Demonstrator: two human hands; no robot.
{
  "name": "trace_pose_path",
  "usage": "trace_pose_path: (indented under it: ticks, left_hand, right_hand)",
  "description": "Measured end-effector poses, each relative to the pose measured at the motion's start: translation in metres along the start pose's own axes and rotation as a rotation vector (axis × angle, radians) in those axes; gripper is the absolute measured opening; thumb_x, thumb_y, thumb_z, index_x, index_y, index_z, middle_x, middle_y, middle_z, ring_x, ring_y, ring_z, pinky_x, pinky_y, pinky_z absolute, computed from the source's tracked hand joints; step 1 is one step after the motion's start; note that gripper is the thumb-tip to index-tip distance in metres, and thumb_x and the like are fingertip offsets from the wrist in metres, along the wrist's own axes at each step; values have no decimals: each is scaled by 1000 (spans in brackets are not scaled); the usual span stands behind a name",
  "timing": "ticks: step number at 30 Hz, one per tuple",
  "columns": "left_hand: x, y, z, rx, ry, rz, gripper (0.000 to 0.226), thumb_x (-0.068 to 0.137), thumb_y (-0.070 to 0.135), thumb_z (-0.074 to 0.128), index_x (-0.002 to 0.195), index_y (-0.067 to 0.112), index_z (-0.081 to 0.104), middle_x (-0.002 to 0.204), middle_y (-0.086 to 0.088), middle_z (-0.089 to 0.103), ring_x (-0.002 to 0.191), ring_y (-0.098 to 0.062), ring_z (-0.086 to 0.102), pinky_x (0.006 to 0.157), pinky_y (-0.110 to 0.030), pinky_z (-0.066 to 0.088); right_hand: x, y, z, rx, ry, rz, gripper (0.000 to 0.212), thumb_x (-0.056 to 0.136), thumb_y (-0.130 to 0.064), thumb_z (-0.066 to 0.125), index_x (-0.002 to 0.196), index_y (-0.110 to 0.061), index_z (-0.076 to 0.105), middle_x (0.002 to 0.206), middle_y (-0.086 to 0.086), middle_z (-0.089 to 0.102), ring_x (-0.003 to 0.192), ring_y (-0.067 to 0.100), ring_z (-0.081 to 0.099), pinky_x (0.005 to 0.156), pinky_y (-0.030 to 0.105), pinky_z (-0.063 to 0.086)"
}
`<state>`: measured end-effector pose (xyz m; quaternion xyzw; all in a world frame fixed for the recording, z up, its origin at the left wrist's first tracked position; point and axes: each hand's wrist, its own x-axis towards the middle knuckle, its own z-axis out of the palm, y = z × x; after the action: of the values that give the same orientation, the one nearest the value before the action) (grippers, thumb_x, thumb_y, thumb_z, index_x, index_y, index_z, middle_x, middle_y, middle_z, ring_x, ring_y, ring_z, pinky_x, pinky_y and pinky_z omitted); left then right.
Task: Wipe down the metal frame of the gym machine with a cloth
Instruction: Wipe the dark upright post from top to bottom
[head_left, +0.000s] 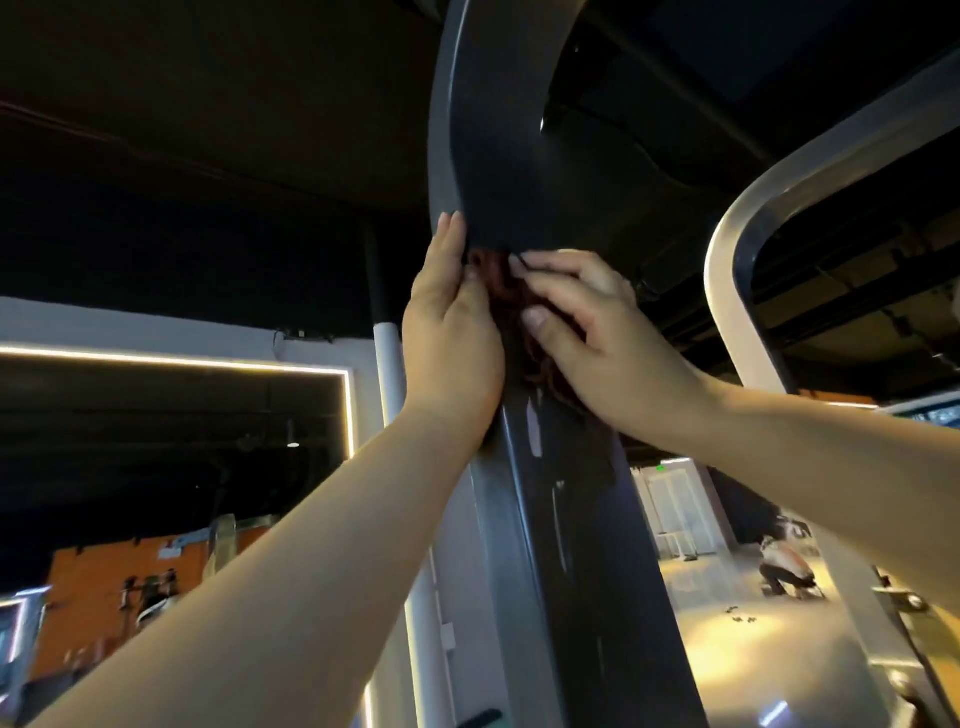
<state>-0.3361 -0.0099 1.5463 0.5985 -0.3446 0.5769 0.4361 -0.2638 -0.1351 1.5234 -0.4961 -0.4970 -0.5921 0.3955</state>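
The cloth (496, 283) sits bunched against the frame (571, 519); the left hand (452, 332) presses there, fingers straight. The right hand (587, 332) grips it, fingers curled.

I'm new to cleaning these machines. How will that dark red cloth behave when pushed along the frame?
Probably floppy: the dark red cloth bunches in folds between the left hand and right hand. Likely light, since the hands alone pin it against the upright frame. It may slide easily on that glossy surface.
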Motion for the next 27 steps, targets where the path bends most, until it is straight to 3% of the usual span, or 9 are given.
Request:
trace_pose_path:
  ticks: [3, 8, 12, 18, 22, 27]
  left_hand:
    - [-18, -6, -6, 13, -42, 5, 58, 97, 31, 47, 155, 33, 45, 162, 12, 42, 151, -8, 36, 126, -44, 30]
    - [-50, -17, -13, -64, -97, 34, 54, 100, 27, 48, 154, 29, 48, 164, 10, 39, 153, -10, 32, 127, -49, 27]
    - [-51, -19, -12, -73, -85, 40, 52, 102, 21, 47, 153, 30, 49, 164, 6, 41, 154, -15, 33, 127, -50, 26]
    - [-55, -18, -10, -69, -65, 21, 55, 98, 23, 46, 152, 32, 49, 164, 13, 39, 153, -8, 31, 127, -47, 26]
    - [-59, -16, -7, -102, -63, 9, 56, 98, 26, 47, 154, 30, 48, 163, 19, 37, 153, -2, 28, 128, -46, 24]
    - [-60, -11, -7, -48, -37, 28, 56, 97, 24, 46, 153, 27, 48, 164, 16, 37, 151, 2, 30, 128, -40, 25]
  right_hand:
    - [-21, -15, 8, 61, -6, 108, 42, 105, -25, 51, 147, -24, 53, 149, -10, 43, 142, 12, 32, 115, 15, 20]
    - [-83, -28, 8, 93, -25, 23, 40, 101, -25, 55, 141, -21, 59, 142, -9, 50, 138, 9, 40, 117, 18, 27]
    - [-64, -18, 0, 93, -47, -25, 39, 100, -22, 57, 138, -27, 59, 140, -9, 52, 138, 14, 43, 119, 30, 32]
    - [-79, -25, 11, 123, 62, 108, 41, 99, -27, 57, 140, -20, 61, 144, -8, 51, 140, 15, 42, 120, 29, 31]
    - [-116, -33, 10, 81, 11, 11, 38, 102, -31, 54, 136, -17, 63, 145, -6, 50, 140, 14, 42, 117, 23, 29]
    - [-66, -15, 6, 26, 46, 26, 38, 101, -30, 54, 137, -18, 63, 145, -5, 50, 140, 15, 42, 119, 33, 32]
